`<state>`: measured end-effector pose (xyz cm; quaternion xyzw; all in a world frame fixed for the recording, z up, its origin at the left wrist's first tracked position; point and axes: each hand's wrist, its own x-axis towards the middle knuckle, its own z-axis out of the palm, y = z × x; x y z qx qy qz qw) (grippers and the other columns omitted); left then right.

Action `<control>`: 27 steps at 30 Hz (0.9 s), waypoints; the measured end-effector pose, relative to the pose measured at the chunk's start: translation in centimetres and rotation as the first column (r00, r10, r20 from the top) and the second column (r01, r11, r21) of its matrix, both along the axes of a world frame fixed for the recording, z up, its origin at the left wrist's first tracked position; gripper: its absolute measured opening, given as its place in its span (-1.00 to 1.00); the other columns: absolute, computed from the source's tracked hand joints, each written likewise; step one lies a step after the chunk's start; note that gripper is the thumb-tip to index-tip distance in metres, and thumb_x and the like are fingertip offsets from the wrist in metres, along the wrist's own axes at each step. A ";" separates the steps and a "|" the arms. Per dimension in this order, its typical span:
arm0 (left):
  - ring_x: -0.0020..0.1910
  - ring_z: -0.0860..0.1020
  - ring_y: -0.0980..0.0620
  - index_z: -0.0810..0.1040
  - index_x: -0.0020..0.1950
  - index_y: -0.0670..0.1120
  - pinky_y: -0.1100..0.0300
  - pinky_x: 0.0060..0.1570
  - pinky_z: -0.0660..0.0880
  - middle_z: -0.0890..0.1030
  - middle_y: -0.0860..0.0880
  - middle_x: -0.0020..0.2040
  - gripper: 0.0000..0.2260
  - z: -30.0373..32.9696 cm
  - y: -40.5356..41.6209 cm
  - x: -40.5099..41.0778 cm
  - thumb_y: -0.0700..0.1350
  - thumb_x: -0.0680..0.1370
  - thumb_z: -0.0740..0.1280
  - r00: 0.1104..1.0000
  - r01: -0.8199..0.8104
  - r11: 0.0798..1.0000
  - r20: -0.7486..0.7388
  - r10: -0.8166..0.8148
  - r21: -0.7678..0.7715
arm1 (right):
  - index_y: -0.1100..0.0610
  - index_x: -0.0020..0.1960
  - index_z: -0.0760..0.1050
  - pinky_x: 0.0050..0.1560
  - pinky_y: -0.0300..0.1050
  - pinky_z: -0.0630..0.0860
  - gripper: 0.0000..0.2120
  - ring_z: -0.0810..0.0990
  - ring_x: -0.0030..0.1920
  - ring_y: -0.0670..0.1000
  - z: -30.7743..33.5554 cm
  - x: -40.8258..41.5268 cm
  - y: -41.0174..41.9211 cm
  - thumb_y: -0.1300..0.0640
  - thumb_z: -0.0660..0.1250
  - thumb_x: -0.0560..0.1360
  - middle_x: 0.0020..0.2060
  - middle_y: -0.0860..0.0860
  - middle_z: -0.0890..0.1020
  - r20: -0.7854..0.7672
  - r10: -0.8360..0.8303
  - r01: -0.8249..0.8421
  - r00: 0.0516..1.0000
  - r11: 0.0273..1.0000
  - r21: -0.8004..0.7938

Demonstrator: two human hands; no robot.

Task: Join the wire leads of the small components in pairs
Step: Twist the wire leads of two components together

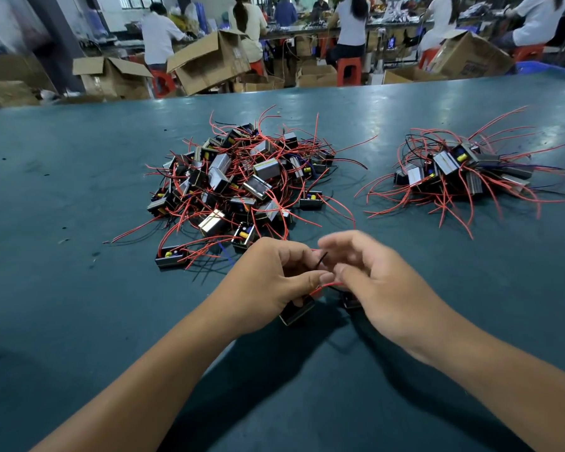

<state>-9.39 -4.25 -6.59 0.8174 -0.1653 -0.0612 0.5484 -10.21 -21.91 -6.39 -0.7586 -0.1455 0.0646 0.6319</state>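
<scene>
Just before the big heap of small black boxed components, left hand and right hand pinch thin red wire leads. A loose pinch could let them slip apart.

Large pile of small black box components with red and black wire leads, heaped centre-left on table. Smaller pile far right, well apart, leads splayed outward. Near centre: one black component tilted, second component just right of it, mostly hidden. Red lead and black lead rising between them.
</scene>
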 end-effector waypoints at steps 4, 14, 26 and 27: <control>-0.44 0.50 0.10 0.65 -0.17 -0.14 0.26 -0.39 0.44 0.62 0.00 -0.36 -0.84 -0.1 0.2 0.1 -0.05 0.48 0.49 1.000 0.005 1.000 0.010 -0.005 0.017 | 0.05 0.01 0.58 -0.16 -0.33 0.52 -0.77 0.65 -0.17 -0.16 -0.1 0.0 -0.8 0.32 0.22 0.60 -0.17 -0.08 0.70 0.056 0.034 -0.024 0.998 0.985 -0.172; -0.43 0.53 0.11 0.63 -0.09 -0.08 0.34 -0.43 0.42 0.67 -0.02 -0.32 -0.83 -0.1 0.4 0.1 0.00 0.45 0.48 0.997 0.050 0.998 -0.064 -0.053 -0.044 | 0.00 0.02 0.60 -0.01 -0.16 0.58 -0.83 0.68 -0.09 -0.12 -0.7 0.4 -1.6 0.26 0.38 0.54 -0.14 -0.09 0.72 0.068 0.059 -0.044 0.996 0.979 -0.197; -0.43 0.55 0.02 0.54 -0.14 -0.02 0.25 -0.44 0.41 0.68 -0.09 -0.30 -0.88 0.0 0.4 0.2 -0.07 0.59 0.40 0.999 -0.013 1.000 -0.034 0.012 -0.013 | -0.01 -0.12 0.60 -0.11 0.03 0.53 -0.88 0.61 -0.20 0.12 -1.6 0.3 -1.4 0.17 0.35 0.54 -0.29 0.03 0.66 0.162 -0.098 0.116 0.982 0.987 -0.107; -0.43 0.55 0.02 0.55 -0.14 -0.03 0.24 -0.44 0.41 0.68 -0.08 -0.30 -0.88 0.0 0.4 0.2 -0.07 0.59 0.39 0.999 -0.015 1.000 -0.033 0.014 -0.015 | -0.01 -0.12 0.60 -0.14 0.01 0.52 -0.88 0.60 -0.19 0.14 -1.6 0.3 -1.4 0.17 0.35 0.54 -0.29 0.05 0.65 0.164 -0.103 0.119 0.981 0.988 -0.094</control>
